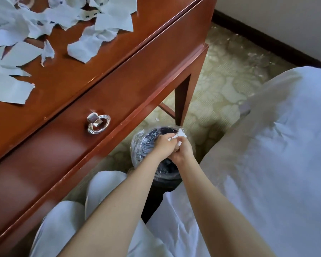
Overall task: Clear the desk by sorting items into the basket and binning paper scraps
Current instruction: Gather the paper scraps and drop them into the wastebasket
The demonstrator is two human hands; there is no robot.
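A round black bin [137, 151] with a clear plastic liner stands on the patterned carpet [226, 78], just beside the counter's leg [182, 101] and partly under the counter's front edge. Its inside looks dark and shiny, and what lies in it cannot be made out past the hands. Both bare arms reach forward and down, and the hands meet right over the bin's mouth. The left hand [165, 146] and the right hand [183, 153] touch each other, and the fingers of both are curled round a wad of crumpled paper [181, 135] that sticks out white above and between them. The wad is over the far side of the bin's opening, in the grip of both hands. Up on the reddish wooden counter [104, 58] many torn paper scraps [85, 47] lie spread about, some overlapping, some with dark print. A drawer front below carries a shiny ring pull [98, 124]. To the right lies a bed [285, 145] with white bedding, and the person's knees in pale trousers [63, 225] show at the bottom.
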